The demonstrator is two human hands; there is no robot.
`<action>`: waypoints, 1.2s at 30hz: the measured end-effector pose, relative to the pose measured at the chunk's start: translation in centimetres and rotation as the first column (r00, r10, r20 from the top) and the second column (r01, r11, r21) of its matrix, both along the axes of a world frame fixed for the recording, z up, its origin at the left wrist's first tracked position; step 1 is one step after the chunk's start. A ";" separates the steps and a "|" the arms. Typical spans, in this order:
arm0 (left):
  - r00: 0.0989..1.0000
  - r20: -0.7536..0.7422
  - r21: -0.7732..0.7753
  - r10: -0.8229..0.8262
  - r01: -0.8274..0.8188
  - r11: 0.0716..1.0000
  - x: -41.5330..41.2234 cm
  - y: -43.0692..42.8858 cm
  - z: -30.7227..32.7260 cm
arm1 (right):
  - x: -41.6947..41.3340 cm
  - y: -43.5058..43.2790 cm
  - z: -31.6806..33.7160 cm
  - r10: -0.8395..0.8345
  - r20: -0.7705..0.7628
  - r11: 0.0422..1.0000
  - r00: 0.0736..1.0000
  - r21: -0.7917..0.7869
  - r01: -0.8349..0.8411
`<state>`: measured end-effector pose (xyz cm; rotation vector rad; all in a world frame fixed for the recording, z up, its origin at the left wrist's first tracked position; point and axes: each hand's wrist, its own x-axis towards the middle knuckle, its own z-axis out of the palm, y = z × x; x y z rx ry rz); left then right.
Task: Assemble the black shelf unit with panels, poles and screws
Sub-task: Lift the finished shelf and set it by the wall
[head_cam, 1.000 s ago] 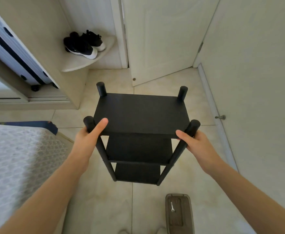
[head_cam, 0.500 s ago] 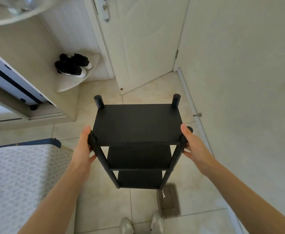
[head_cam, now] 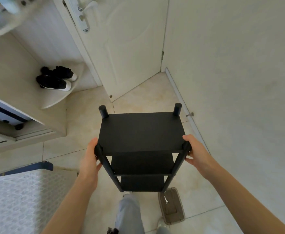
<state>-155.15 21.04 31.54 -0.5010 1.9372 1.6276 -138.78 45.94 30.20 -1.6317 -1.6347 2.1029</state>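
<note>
The black shelf unit (head_cam: pixel 140 130) stands upright in front of me, with three panels stacked between four round poles. Two pole tops stick up at the far corners. My left hand (head_cam: pixel 89 157) grips the near-left pole just under the top panel. My right hand (head_cam: pixel 195 152) grips the near-right pole at the same height. Whether the unit's feet touch the tiled floor is hidden by the lower panels and my leg.
A brown plastic box lid (head_cam: pixel 171 205) with a small wrench (head_cam: pixel 165 199) lies on the floor by my right foot. A white door (head_cam: pixel 130 48) and wall close the far side. Black shoes (head_cam: pixel 55 78) sit on a corner shelf; a bed (head_cam: pixel 20 196) is at left.
I have stood up higher and the view has tilted upward. Both hands closed round the near pole tops, and the shelf unit sits lower and nearer the right wall.
</note>
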 end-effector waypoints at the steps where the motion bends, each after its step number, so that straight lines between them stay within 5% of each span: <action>1: 1.000 0.005 0.003 -0.026 0.026 1.000 -1.2 0.5 0.0 | -0.8 0.3 -0.1 -0.025 -0.004 1.000 1.000 -0.001 0.025; 17: 0.902 0.163 -0.045 -0.400 0.411 0.910 -19.7 12.9 -1.7 | -12.2 4.8 -1.4 -0.303 0.111 0.952 0.946 0.089 0.294; 24: 0.822 0.211 -0.009 -0.529 0.543 0.840 -23.2 21.2 -2.9 | -13.3 9.8 -2.0 -0.460 0.116 0.888 0.880 0.073 0.455; 36: 0.657 0.210 -0.116 -0.724 0.752 0.649 -25.9 37.1 -9.0 | -13.4 20.8 -6.3 -0.491 0.221 0.859 0.843 -0.040 0.511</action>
